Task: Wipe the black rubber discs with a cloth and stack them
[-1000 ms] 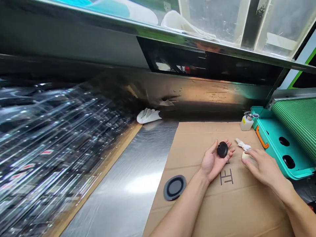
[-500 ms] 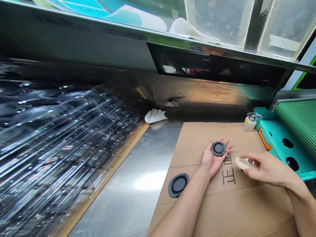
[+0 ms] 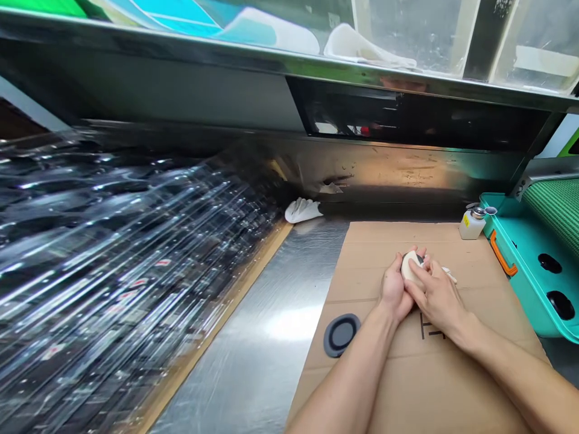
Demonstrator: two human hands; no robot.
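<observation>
A small dark round disc (image 3: 420, 260) lies in the cupped palm of the left hand (image 3: 391, 290), mostly hidden under a cream-coloured round pad (image 3: 411, 269). The right hand (image 3: 441, 299) has the pad pinched between thumb and fingers, against the disc's face. Half a second ago the pad was apart from the disc, whose grey ringed face lay open to view; now the two hands have come together and the pad covers most of that face. The left hand supports the disc from below; how firmly its fingers close cannot be told.

Both hands are above a brown cardboard sheet (image 3: 416, 386) with dark printed marks. Near its left edge, a larger grey ringed disc (image 3: 341, 335) lies flat, as it did before. A white scrap (image 3: 450, 275) shows just beyond the right hand. At the far right corner stands a pump bottle (image 3: 472, 225), beside a teal tray (image 3: 527, 299) with an orange handle (image 3: 503, 255) and two black discs (image 3: 549, 263) inside. Further left, a white glove (image 3: 302, 210) rests on the steel table (image 3: 253, 355).
</observation>
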